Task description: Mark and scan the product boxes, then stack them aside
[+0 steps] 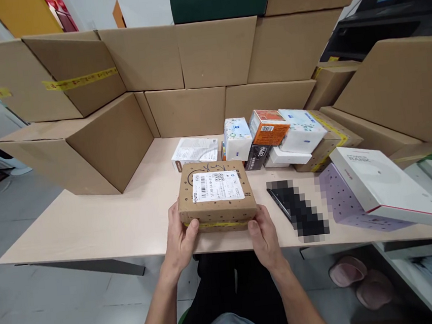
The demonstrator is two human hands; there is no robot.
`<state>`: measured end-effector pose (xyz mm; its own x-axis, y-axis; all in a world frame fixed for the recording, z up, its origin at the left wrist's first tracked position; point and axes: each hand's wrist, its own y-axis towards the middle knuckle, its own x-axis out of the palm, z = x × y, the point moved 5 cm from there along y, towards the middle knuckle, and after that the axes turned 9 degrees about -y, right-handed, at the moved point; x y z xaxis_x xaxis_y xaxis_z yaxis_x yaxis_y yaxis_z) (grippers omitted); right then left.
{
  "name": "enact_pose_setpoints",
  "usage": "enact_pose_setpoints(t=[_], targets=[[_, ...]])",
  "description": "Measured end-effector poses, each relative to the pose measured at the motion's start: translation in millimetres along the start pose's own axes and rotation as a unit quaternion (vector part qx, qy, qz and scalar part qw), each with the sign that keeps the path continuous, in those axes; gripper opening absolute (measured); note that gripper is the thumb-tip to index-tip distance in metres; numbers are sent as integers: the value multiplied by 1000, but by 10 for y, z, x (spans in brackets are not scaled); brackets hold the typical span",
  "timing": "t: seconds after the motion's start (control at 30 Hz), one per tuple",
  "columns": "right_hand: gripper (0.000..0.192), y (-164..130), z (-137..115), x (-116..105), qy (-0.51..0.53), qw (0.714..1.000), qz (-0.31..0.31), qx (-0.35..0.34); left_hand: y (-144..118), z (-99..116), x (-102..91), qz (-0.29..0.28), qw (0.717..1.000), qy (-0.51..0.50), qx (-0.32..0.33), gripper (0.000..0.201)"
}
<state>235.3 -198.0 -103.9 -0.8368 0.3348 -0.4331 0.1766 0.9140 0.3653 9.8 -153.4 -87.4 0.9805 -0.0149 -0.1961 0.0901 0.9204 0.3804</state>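
A brown cardboard parcel box (218, 213) with a white shipping label (217, 186) on top is held between my two hands above the front edge of the table (130, 221). Yellow tape runs along its near side. My left hand (180, 237) grips the left near corner, thumb on the front face. On the right near corner, my right hand (264, 233) has its thumb pressed to the front as well. The fingers of both hands are partly hidden by the box. To the right of my right hand lies a dark, pixelated flat object (299, 207).
Behind the parcel sit a white box (195, 149), tissue packs (237, 138) and an orange box (269, 126). A white power bank box (388, 181) rests on a purple box (337, 196) at right. Large cardboard boxes (111, 146) wall the back and left. Pink slippers (347, 270) lie on the floor.
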Motion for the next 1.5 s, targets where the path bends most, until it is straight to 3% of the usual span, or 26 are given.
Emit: enact_pose_setpoints(t=[0.2,0.5,0.7,0.8,0.9,1.0,1.1,1.27,1.4,1.5], targets=[[36,-14,-8,5,-48,999,7,-15,-13,-84,23,-30,997,-47,-52,57],[49,49,-319,-208,-32,993,75,-87,-77,368,-110,46,998,46,12,68],[45,112,-239,-185,0,997,44,-65,-66,360,-108,51,994,93,-5,61],[38,245,-131,-271,-34,997,65,-31,-69,300,-105,61,994,94,-8,64],[34,402,-5,-286,-202,979,17,30,-95,340,-109,114,987,96,56,68],[25,482,102,-185,-362,923,-103,83,-157,521,-42,163,955,153,195,64],[16,501,132,-120,-405,899,-124,108,-214,710,126,164,915,223,294,54],[16,503,205,-124,-362,919,-104,116,-200,906,416,140,887,279,341,38],[27,479,327,-273,-300,943,-69,127,-88,984,551,111,884,301,341,35],[31,452,330,-447,-127,983,24,134,12,999,641,73,884,343,308,37]])
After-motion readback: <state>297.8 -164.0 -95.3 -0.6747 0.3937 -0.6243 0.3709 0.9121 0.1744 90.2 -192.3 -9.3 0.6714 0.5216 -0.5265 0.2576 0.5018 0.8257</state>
